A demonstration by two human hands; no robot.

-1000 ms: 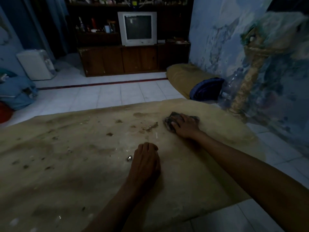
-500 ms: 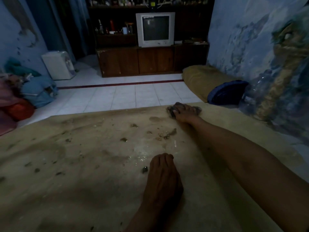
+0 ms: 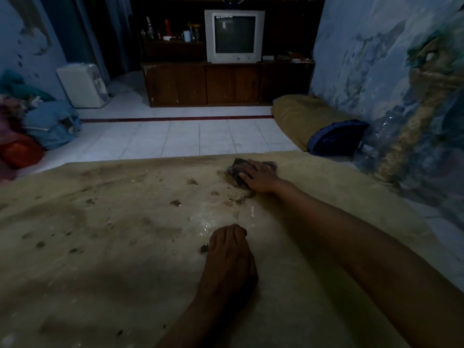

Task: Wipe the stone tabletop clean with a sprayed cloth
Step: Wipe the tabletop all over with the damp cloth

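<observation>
The tan stone tabletop [image 3: 105, 259] fills the lower view, marked with dark dirt spots [image 3: 175, 203] and a wet shiny patch [image 3: 208, 219] near the middle. My right hand [image 3: 259, 177] lies flat on a dark crumpled cloth [image 3: 234, 172] close to the table's far edge, pressing it onto the stone. My left hand [image 3: 229, 257] rests on the tabletop nearer to me, fingers curled under, holding nothing. A small dark speck [image 3: 204, 248] sits just left of it.
Beyond the far edge lies white tiled floor [image 3: 188, 139]. A clear plastic bottle [image 3: 371, 146], a blue bag [image 3: 336, 139] and a tan cushion [image 3: 298, 114] sit by the right wall. A TV [image 3: 234, 36] stands on a wooden cabinet. Bundled cloths [image 3: 50, 124] pile at the left.
My right hand pushed the cloth away from me toward the table's far edge, then drew it slightly back and left. My left hand stayed planted; the camera shifted.
</observation>
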